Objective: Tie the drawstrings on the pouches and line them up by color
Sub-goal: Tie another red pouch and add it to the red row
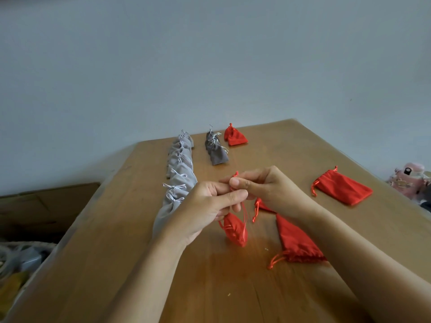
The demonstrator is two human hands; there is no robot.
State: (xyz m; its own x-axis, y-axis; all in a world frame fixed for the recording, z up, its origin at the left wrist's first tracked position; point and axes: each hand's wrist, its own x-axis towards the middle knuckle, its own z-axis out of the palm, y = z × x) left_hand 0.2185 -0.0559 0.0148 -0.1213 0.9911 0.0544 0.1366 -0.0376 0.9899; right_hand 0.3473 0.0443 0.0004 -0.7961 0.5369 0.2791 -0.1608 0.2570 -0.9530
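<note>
A small red satin drawstring pouch (234, 231) is held above the brown wooden table (116, 252). Its red cords (243, 213) are pinched by the left hand (210, 203) and the right hand (268, 187). Its contents cannot be told. Three untied red pouches (341, 187) are laid nearby. Beyond, a long row of light grey pouches (179, 173), a short row of dark grey pouches (217, 151) and two tied red pouches (234, 137) are lined up.

Left hand (206, 206), right hand (264, 188) pinching red pouch (234, 230) drawstrings (244, 214)
</note>
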